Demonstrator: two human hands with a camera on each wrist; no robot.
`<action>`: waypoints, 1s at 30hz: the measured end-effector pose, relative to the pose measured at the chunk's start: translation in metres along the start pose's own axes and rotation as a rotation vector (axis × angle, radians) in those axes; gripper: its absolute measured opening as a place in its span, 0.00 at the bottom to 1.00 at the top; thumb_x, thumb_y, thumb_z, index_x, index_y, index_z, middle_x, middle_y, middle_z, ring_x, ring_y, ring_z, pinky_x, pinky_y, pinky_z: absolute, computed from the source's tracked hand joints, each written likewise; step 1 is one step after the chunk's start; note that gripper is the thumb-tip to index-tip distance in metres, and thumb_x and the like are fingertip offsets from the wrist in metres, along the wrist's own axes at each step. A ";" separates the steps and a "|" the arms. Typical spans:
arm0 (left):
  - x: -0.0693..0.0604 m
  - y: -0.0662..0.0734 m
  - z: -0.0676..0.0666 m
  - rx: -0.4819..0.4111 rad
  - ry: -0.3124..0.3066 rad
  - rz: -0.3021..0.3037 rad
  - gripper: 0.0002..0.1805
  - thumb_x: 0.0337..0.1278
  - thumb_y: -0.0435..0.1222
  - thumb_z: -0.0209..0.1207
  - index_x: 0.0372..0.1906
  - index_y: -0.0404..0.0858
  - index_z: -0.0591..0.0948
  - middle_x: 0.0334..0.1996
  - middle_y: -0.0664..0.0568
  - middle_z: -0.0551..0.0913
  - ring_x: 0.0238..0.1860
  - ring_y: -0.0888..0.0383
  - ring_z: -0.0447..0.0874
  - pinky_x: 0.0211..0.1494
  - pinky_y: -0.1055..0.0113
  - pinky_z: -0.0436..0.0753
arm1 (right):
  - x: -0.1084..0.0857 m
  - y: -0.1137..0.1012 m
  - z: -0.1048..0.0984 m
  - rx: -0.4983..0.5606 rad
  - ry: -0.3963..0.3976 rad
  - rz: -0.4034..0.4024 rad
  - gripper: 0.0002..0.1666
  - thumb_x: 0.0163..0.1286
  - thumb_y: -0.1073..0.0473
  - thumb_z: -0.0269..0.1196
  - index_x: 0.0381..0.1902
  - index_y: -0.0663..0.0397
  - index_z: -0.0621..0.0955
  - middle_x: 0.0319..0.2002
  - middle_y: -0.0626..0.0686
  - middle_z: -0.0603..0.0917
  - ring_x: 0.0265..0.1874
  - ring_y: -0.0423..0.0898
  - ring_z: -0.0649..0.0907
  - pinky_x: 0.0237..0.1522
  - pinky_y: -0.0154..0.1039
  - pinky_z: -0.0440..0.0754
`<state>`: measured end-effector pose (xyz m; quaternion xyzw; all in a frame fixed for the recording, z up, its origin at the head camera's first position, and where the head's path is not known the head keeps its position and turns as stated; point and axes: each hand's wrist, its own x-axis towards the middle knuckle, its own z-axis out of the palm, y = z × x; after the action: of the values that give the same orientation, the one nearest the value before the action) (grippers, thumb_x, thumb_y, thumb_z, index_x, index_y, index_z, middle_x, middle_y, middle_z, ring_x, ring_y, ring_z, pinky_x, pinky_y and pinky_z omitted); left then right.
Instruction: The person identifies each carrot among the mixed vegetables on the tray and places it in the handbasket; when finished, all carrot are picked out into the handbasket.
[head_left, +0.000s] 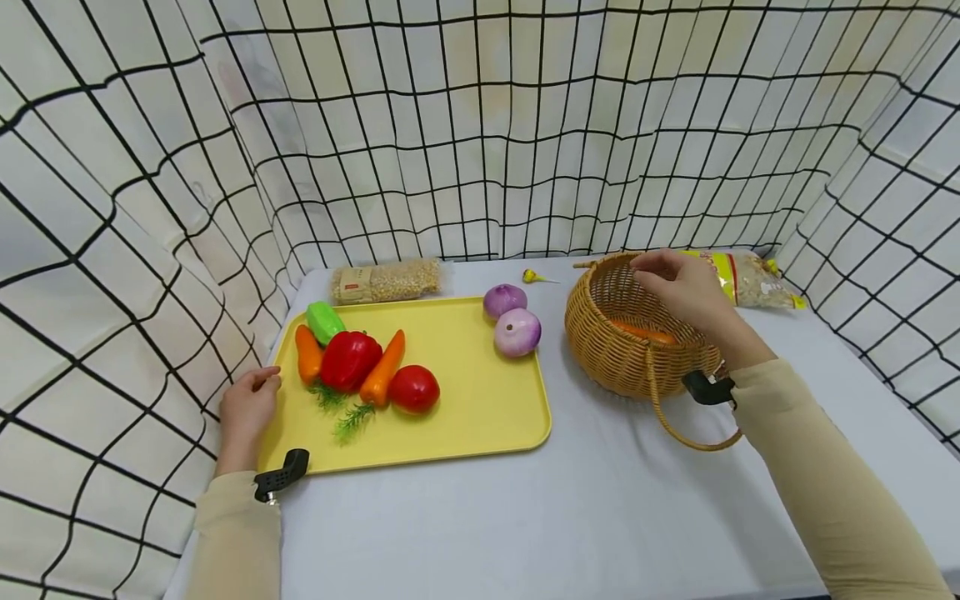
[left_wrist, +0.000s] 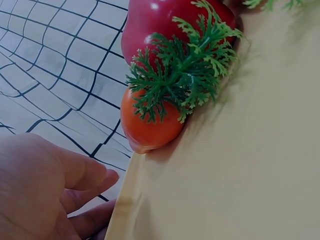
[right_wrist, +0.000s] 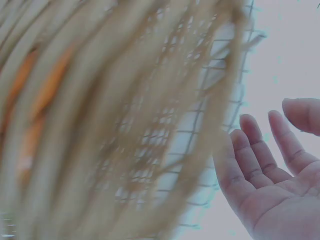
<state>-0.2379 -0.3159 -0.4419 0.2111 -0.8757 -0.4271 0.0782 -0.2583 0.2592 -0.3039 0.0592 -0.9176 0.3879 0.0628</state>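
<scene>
My left hand [head_left: 249, 410] is at the left edge of a yellow tray [head_left: 480, 425]. In the left wrist view its fingers are loosely bent at the tray's rim, beside a carrot [left_wrist: 150, 125] with green leaves; they grip nothing I can see. Over the opening of a wicker basket [head_left: 600, 350] my right hand [head_left: 686, 292] hovers, holding nothing. Its fingers spread apart in the right wrist view. Something orange [head_left: 645, 333] lies inside the basket, partly hidden. On the tray are a red pepper [head_left: 350, 361], a tomato [head_left: 414, 389], another carrot [head_left: 386, 367] and a light green vegetable [head_left: 324, 322].
Two purple onions [head_left: 517, 332] sit at the tray's right side. A bag of grains [head_left: 390, 281] lies behind the tray. A yellow packet [head_left: 757, 282] is behind the basket, and a small yellow item [head_left: 532, 276] lies between. Black netting [head_left: 510, 150] encloses the table.
</scene>
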 end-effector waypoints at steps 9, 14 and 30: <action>0.001 0.002 0.000 -0.007 0.003 0.004 0.25 0.73 0.42 0.44 0.65 0.32 0.73 0.61 0.36 0.74 0.59 0.43 0.69 0.50 0.62 0.67 | -0.025 -0.057 0.029 -0.028 -0.006 -0.312 0.13 0.71 0.61 0.60 0.52 0.56 0.81 0.48 0.54 0.84 0.43 0.48 0.83 0.46 0.45 0.82; 0.001 0.001 0.001 0.000 0.000 0.001 0.25 0.73 0.42 0.43 0.65 0.32 0.73 0.63 0.35 0.73 0.61 0.42 0.68 0.56 0.56 0.67 | -0.027 -0.062 0.058 0.005 -0.043 -0.365 0.12 0.70 0.63 0.61 0.50 0.56 0.82 0.47 0.53 0.85 0.43 0.46 0.84 0.47 0.45 0.82; 0.001 -0.002 0.000 0.001 0.011 0.008 0.25 0.73 0.42 0.44 0.65 0.32 0.74 0.62 0.35 0.73 0.62 0.41 0.67 0.55 0.56 0.68 | -0.014 -0.054 0.153 0.169 -0.154 -0.218 0.11 0.68 0.60 0.64 0.46 0.57 0.84 0.43 0.52 0.85 0.41 0.46 0.83 0.46 0.40 0.82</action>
<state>-0.2386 -0.3171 -0.4432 0.2098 -0.8763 -0.4253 0.0848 -0.2467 0.1123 -0.3742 0.1930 -0.8719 0.4490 0.0289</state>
